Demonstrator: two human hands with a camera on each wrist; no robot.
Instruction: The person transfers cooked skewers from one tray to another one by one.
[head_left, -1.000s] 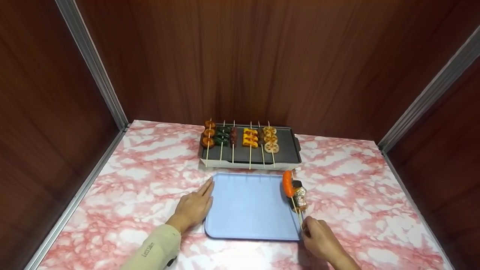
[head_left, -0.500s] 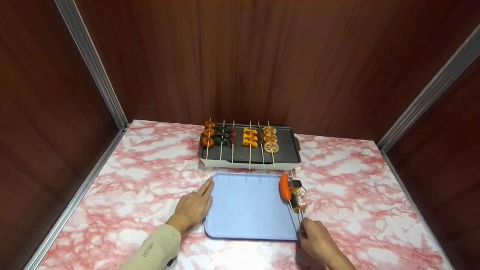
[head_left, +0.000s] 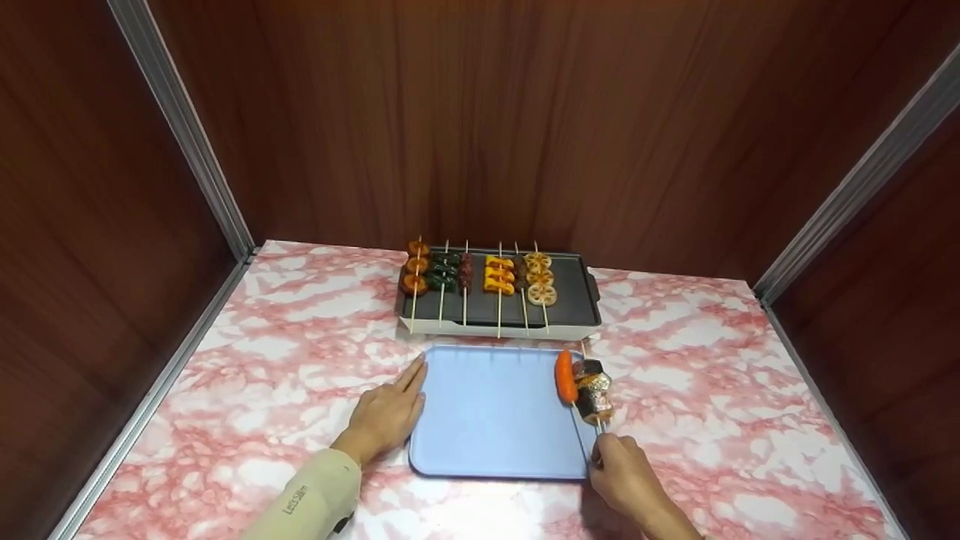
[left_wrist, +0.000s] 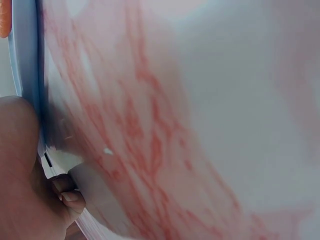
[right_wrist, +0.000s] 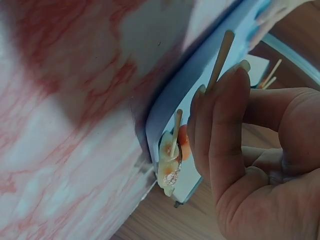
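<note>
A light blue tray lies on the marbled table. My left hand rests along its left edge, with fairly straight fingers touching the rim. Over the tray's right side, my right hand pinches the lower stick of a sausage skewer; its orange-red sausage points away from me. Close beside it is a skewer of dark and silvery chunks, lying at the tray's right edge. In the right wrist view, the pinched stick pokes out past the fingertips, while the chunk skewer's stick stands apart from them.
Behind the tray stands a dark grill plate bearing several skewers, among them lotus root slices, yellow pieces, green pieces and brown rounds. Brown wood panels enclose the table's back and sides.
My right hand has shifted slightly left, carrying the sausage skewer left and a little nearer, further onto the tray. The chunk skewer and my left hand stay nearly still.
</note>
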